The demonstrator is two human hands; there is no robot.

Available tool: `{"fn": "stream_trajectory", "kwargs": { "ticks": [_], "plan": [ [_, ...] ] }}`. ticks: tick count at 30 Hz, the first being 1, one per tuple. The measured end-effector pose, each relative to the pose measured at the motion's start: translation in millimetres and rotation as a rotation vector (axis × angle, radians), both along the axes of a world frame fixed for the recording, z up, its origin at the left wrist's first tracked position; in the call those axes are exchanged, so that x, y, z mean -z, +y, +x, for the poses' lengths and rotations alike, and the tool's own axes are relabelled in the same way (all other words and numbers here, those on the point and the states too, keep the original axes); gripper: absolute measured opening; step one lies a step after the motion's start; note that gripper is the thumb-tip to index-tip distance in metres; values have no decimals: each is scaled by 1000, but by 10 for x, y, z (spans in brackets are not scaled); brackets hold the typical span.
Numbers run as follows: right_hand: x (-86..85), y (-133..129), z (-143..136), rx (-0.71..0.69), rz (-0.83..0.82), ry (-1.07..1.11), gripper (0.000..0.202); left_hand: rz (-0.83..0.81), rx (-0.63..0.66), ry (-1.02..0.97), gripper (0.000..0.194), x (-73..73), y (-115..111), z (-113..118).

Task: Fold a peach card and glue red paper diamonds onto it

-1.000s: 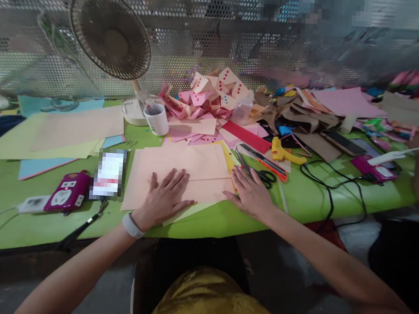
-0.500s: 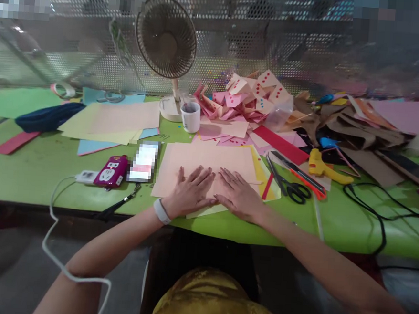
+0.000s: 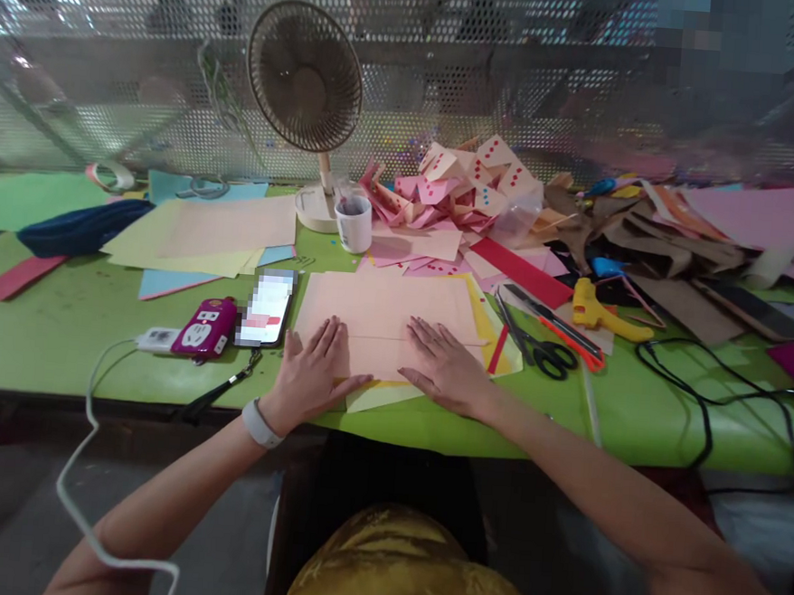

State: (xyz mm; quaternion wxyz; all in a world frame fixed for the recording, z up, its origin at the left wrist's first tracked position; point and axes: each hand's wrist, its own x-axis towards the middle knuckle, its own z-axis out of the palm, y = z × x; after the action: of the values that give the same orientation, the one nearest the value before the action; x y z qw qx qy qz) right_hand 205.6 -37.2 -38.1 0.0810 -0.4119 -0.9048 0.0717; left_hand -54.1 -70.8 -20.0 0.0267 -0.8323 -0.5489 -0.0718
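A pale peach sheet of paper point(image 3: 396, 308) lies on the green table, with a crease or edge running across it between the hands. My left hand point(image 3: 308, 371) rests flat on the sheet's left part, fingers stretched out, a pale band on its wrist. On the right part lies my right hand point(image 3: 445, 366), palm down with its fingers spread. Neither hand holds anything. Yellow paper point(image 3: 482, 326) and a narrow red strip point(image 3: 498, 350) show beyond the sheet's right edge.
Black scissors point(image 3: 548, 353), an orange cutter point(image 3: 571, 332) and a yellow glue gun point(image 3: 603, 314) lie to the right. Left are a phone point(image 3: 267, 307) and purple power bank point(image 3: 205, 329). Behind stand a white cup point(image 3: 353, 224) and a fan point(image 3: 307, 83); black cable point(image 3: 709, 401) lies far right.
My left hand has slid left across the sheet, away from my right hand, which has stayed nearly in place. The whole view has shifted slightly.
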Motion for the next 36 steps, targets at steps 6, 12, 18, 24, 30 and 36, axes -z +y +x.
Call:
{"fn": "stream_trajectory", "kwargs": {
  "ticks": [6,12,18,24,30,36],
  "plan": [
    [6,4,-14,-4,-7,33,80,25,-61,71,88,-47,-51,-84],
    [2,8,-24,-6,-20,39,81,105,-131,64,75,-212,-35,-208],
    [3,25,-24,-9,9,24,78,197,140,31,40,-316,165,49],
    [-21,78,-8,-6,-27,39,69,150,400,91,25,-142,460,193],
    [-68,166,-9,35,222,115,38,180,533,119,28,-79,511,86],
    [-110,280,-17,-113,337,60,23,211,545,160,26,-60,511,84]
  ]
}}
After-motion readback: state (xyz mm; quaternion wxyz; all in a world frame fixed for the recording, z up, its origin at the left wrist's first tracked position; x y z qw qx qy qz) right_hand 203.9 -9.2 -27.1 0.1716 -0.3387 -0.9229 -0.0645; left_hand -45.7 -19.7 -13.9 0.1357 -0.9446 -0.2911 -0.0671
